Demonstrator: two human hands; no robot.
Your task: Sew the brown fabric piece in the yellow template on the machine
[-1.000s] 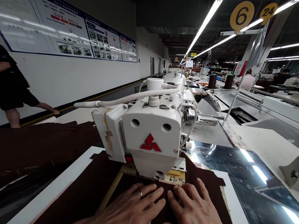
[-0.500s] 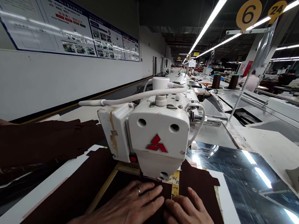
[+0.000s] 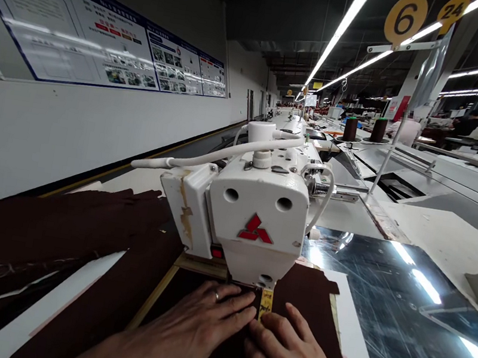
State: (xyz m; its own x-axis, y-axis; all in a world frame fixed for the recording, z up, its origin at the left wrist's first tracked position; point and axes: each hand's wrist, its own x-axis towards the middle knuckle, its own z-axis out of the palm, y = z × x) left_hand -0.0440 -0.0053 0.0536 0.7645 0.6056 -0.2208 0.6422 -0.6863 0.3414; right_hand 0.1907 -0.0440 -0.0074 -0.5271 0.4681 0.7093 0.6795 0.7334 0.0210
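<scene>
My left hand (image 3: pixel 193 323), a ring on one finger, lies flat with its fingers stretched out on dark brown fabric (image 3: pixel 186 285). Beside it my right hand (image 3: pixel 290 353) presses down, fingers spread, near a yellow marked strip (image 3: pixel 265 305) of a frame-like template. The template's left bar (image 3: pixel 151 298) runs along the fabric to the left of my hands. Just beyond my fingertips stands the white head of a sewing machine (image 3: pixel 260 218) with a red three-diamond mark. Its needle area is too dark and small to make out. A white sheet (image 3: pixel 358 355) lies under the fabric's right side.
Several dark brown pieces (image 3: pixel 53 234) are heaped at the left. A glossy dark plate (image 3: pixel 366 290) covers the table on the right. Thread cones (image 3: pixel 350 128) stand farther back, near a pole (image 3: pixel 385 160). A white hose (image 3: pixel 211 153) crosses the machine's top.
The fabric, template and white sheet have slid left under the machine head, with both my hands moving along on them. The other person's arms at the left edge have gone from view.
</scene>
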